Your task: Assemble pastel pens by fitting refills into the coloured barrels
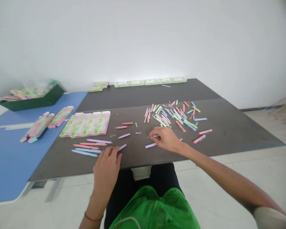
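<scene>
Pen barrels beside flat cartons

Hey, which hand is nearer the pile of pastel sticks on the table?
Right. The right hand sits just in front of the pile of pastel sticks; the left hand is farther off, left of the pile, at the near edge of the table.

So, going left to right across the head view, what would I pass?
Green tray, printed card blanks, left hand, right hand, pink sticks
</scene>
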A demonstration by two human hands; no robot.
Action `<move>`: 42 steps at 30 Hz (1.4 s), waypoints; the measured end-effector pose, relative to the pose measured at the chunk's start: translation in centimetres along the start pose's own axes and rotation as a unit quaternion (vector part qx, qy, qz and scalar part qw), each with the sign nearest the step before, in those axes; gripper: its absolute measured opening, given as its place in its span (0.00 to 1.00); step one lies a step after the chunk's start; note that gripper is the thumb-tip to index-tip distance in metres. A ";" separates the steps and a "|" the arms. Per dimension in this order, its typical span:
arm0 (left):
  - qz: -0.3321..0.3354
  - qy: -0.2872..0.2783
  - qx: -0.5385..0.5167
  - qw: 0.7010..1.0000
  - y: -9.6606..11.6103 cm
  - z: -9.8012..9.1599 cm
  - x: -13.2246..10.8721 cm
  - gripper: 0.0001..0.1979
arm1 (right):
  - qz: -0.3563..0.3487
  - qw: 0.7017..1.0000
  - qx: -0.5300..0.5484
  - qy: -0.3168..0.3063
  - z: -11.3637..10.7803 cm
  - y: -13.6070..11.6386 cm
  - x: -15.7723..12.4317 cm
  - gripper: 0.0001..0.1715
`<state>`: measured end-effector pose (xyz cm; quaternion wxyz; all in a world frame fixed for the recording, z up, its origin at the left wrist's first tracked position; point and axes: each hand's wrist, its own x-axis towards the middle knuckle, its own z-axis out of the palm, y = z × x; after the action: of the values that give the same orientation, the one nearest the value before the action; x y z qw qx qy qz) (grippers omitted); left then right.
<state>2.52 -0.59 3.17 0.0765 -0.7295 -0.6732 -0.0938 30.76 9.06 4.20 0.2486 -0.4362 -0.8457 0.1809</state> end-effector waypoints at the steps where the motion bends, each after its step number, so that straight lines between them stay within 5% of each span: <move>1: -0.003 0.003 -0.001 1.000 -0.6 0.4 -0.1 0.14 | -0.011 1.000 -0.016 -0.023 0.4 0.3 1.0 0.08; 11: 0.004 0.027 -0.092 0.995 -2.4 3.4 1.5 0.12 | -0.037 0.988 -0.079 -0.126 3.2 1.8 4.7 0.05; 15: -0.001 0.030 -0.089 0.996 -1.7 3.6 2.0 0.12 | -0.018 0.982 -0.132 -0.131 2.9 1.9 5.6 0.15; 19: -0.020 0.027 -0.095 0.995 -1.3 3.6 2.1 0.11 | -0.041 0.974 -0.164 -0.152 1.8 2.4 6.7 0.07; 24: -0.047 0.014 -0.123 0.991 -0.9 3.5 2.2 0.09 | -0.035 0.982 -0.142 -0.123 2.4 3.4 7.1 0.16; 30: -0.042 0.009 -0.125 0.991 -0.3 3.6 2.7 0.08 | -0.001 0.991 -0.124 -0.043 3.8 3.6 7.0 0.14; 33: -0.038 0.039 -0.147 0.988 -0.7 3.3 2.0 0.09 | -0.001 0.993 -0.115 -0.018 2.3 3.3 6.5 0.13; 36: 0.027 0.045 -0.276 0.960 -1.2 2.7 0.5 0.12 | 0.002 0.996 -0.084 0.000 -0.2 2.9 4.8 0.13; 39: 0.096 -0.023 -0.400 0.911 -1.2 2.3 -0.6 0.13 | -0.049 0.992 -0.045 -0.103 -1.7 2.3 2.1 0.15; 42: 0.105 -0.065 -0.408 0.904 -0.8 2.5 -0.8 0.14 | -0.108 0.969 -0.111 -0.191 -1.7 1.3 -0.2 0.11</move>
<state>1.74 -0.74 0.55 -0.2625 -0.7680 -0.4988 -0.3042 32.71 9.80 4.87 0.0506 -0.3243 -0.9344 0.1382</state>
